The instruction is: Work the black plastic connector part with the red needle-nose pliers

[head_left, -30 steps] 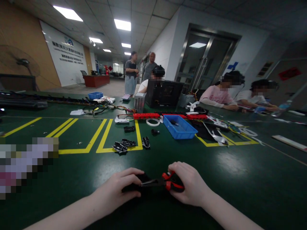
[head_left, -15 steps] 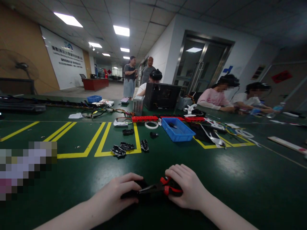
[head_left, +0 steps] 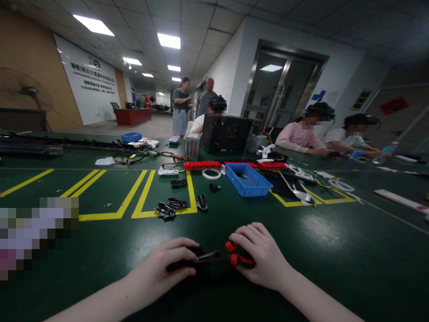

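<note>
My right hand [head_left: 264,255] is wrapped round the red-and-black handles of a pair of pliers [head_left: 233,259]. The long metal jaws point left and reach the fingertips of my left hand [head_left: 164,264]. Between its thumb and fingers, my left hand grips a small dark part [head_left: 181,264], mostly covered by the fingers. The jaw tips meet this part, but I cannot tell how firmly they bite. Beyond my hands, several black plastic pieces [head_left: 165,209] lie near the yellow tape, with a black cylindrical piece [head_left: 214,187] farther right.
A blue tray [head_left: 250,190] stands ahead with a dark item in it. Behind it run red strips [head_left: 203,165], a black computer case [head_left: 226,134] and tangled cables [head_left: 130,156]. A white tape ring [head_left: 212,174] lies nearby. Other people sit across the table at right.
The pliers and my right hand have shifted slightly up in view, handles a little higher. My left hand keeps its grip on the dark part.
</note>
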`<state>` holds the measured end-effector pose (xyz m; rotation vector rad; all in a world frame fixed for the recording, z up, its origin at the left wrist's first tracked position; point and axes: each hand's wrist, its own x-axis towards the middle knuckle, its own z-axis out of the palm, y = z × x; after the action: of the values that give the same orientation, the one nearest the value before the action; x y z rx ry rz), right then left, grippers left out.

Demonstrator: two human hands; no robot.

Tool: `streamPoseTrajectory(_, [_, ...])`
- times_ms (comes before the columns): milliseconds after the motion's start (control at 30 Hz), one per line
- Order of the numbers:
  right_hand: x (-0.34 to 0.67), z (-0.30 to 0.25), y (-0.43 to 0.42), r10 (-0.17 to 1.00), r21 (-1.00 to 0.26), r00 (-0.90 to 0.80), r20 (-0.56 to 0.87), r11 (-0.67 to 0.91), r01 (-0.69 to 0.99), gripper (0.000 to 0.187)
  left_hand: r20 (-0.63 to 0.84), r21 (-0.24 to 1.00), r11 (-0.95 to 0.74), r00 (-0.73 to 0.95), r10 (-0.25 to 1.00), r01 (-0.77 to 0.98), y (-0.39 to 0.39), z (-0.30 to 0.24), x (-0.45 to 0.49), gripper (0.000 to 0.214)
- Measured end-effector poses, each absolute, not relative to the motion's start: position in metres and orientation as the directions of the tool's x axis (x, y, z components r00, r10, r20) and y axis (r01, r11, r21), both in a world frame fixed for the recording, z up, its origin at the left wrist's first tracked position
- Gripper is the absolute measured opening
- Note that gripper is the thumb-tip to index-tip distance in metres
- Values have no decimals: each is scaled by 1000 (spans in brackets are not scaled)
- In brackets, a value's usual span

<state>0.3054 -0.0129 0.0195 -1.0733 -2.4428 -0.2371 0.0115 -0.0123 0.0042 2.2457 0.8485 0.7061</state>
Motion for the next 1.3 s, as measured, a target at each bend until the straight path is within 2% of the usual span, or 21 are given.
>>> streamPoseTrajectory(333, [306,21,-12,638,-37,-589,496,693,720,30,312,649,-656,651,692,386,-9,2,8,16])
streamPoseTrajectory(633, [305,17,-10,614,-57,-534,581,686,725,38,298,618,-665,658,692,420,-12,6,10,17])
streamPoseTrajectory(1067, [304,13,-10,602,-46,-552,577,699,714,38,341,589,-701,663,666,402,-12,7,10,16])
streamPoseTrajectory(1300, [302,13,-12,609,-46,-582,539,711,702,31,363,572,-723,671,646,387,-12,9,9,16])
